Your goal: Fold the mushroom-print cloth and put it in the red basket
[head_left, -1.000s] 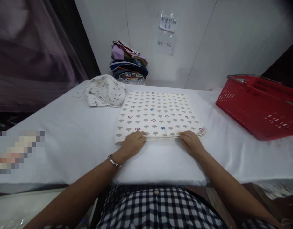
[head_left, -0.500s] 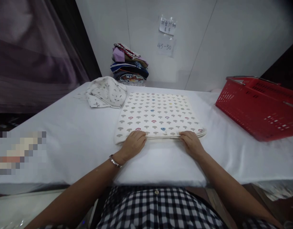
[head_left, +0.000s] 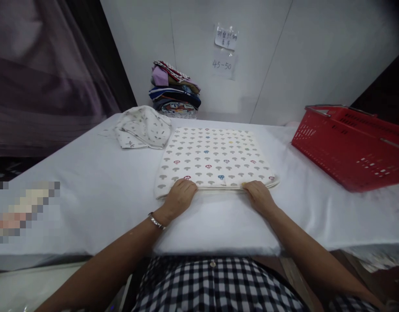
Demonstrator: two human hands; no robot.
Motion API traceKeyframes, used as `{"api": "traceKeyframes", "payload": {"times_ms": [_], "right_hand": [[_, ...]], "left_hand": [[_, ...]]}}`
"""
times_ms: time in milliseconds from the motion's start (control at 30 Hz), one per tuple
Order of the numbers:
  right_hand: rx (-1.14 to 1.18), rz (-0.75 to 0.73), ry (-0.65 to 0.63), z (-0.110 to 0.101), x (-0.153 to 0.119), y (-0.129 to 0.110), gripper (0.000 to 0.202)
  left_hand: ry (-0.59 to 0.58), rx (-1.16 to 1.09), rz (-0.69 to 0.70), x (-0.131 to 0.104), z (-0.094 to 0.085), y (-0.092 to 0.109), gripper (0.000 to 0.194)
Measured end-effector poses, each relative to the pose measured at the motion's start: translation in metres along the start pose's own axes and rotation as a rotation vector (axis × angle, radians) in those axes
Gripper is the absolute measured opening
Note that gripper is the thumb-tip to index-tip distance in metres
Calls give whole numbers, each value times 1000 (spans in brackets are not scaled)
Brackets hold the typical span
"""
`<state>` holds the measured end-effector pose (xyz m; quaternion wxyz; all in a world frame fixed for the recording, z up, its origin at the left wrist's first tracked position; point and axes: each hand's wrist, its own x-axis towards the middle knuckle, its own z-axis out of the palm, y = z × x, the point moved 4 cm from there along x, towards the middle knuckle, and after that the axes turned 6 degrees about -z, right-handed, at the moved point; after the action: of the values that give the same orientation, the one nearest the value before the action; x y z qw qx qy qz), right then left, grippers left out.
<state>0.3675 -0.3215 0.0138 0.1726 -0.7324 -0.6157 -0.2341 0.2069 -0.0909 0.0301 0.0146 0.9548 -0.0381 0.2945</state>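
White-draped desk (head_left: 102, 195): toward its left, a leaf-print cloth (head_left: 142, 128) lies bunched, not laid flat, with a stack of fabrics (head_left: 175, 93) behind it. Next, the left hand (head_left: 181, 195) rests its fingers, close together, over the near edge of the mushroom-print cloth (head_left: 215, 151), which lies mid-desk, already folded into a smooth, layered rectangle. Farther right, the right hand (head_left: 260, 197) does likewise; hidden thumbs leave me unable to tell whether either pinches. Rightmost, a red basket (head_left: 345, 151) stands apart, contents unseen.
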Motion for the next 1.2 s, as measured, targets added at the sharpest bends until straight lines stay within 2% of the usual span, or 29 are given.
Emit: {"api": "traceKeyframes", "payload": {"times_ms": [267, 400, 467, 600, 767, 933, 1067, 1200], "right_hand": [[-23, -29, -32, 1, 5, -1, 27], [-13, 11, -70, -1, 16, 8, 26], [-39, 47, -49, -4, 23, 15, 26], [1, -57, -146, -3, 28, 18, 29], [45, -28, -112, -5, 27, 19, 27], [107, -173, -185, -1, 23, 9, 22], [81, -268, -235, 0, 19, 5, 23], [58, -248, -320, 1, 17, 4, 24]], "left_hand": [[50, 83, 19, -1, 7, -4, 18], [75, 97, -11, 5, 5, -9, 24], [44, 113, -33, 10, 6, -11, 24], [-84, 122, -12, 11, 15, -12, 22], [-50, 126, -44, 9, 18, -18, 27], [-135, 82, 18, 7, 15, -15, 17], [-216, 52, 70, 7, 14, -11, 25], [-202, 54, 119, 6, 16, -11, 20]]}}
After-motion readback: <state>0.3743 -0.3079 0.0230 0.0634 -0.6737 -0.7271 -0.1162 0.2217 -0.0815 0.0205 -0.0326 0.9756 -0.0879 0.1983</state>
